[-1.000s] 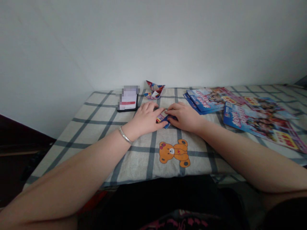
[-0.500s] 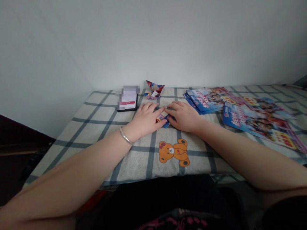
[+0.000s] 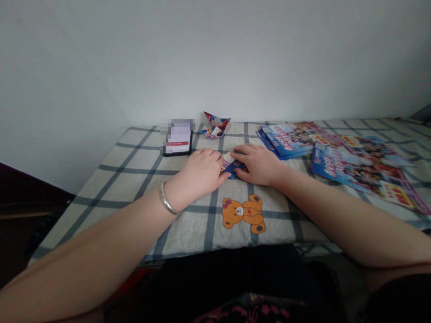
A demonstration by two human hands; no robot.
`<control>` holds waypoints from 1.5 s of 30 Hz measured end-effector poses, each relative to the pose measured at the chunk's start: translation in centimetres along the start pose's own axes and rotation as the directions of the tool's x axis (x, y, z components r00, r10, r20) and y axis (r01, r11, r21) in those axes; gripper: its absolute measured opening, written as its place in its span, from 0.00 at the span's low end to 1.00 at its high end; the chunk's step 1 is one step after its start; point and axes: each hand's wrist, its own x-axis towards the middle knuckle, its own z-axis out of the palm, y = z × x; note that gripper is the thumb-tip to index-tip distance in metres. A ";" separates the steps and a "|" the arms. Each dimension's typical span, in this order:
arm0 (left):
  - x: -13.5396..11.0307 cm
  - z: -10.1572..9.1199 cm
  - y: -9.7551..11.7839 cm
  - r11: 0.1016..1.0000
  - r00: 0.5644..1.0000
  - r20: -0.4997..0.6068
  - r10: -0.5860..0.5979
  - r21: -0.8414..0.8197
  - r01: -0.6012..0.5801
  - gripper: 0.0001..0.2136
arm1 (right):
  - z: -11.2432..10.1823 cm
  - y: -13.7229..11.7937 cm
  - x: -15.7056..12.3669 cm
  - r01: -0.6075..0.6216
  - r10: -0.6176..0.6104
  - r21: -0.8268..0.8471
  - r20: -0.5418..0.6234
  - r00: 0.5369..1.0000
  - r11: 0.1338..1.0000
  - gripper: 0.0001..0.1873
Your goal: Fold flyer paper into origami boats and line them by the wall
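Note:
A small folded piece of coloured paper (image 3: 230, 164) lies on the checked cloth (image 3: 134, 170), between my two hands. My left hand (image 3: 198, 172) rests on its left part with fingers curled down, pressing it. A silver bracelet (image 3: 164, 199) circles that wrist. My right hand (image 3: 257, 163) covers the paper's right part, fingers bent onto it. Most of the paper is hidden under the hands.
A phone (image 3: 178, 138) lies behind my left hand. A folded paper boat (image 3: 215, 125) sits by the wall. Several printed leaflets (image 3: 353, 161) are spread to the right. An orange bear print (image 3: 244, 213) marks the cloth near me. The cloth's left edge drops off.
My left hand has curled its fingers and pulled back slightly on the paper. The right hand has shifted a little; more of the paper's white and blue side shows.

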 end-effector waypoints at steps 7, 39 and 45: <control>-0.3 -0.4 -0.1 1.000 1.000 0.009 0.004 0.027 -0.004 0.21 | -0.9 1.1 -0.7 0.060 -0.060 -0.043 0.009 0.998 0.997 0.24; -0.1 0.4 -1.1 0.989 0.984 -0.100 0.145 -0.021 -0.148 0.19 | -1.3 0.8 -1.3 0.199 -0.202 -0.072 -0.034 0.979 0.977 0.14; -0.1 0.5 -0.7 0.969 0.965 -0.125 0.232 -0.057 -0.240 0.16 | -1.1 1.0 -1.3 0.241 -0.244 -0.056 -0.056 0.968 0.969 0.13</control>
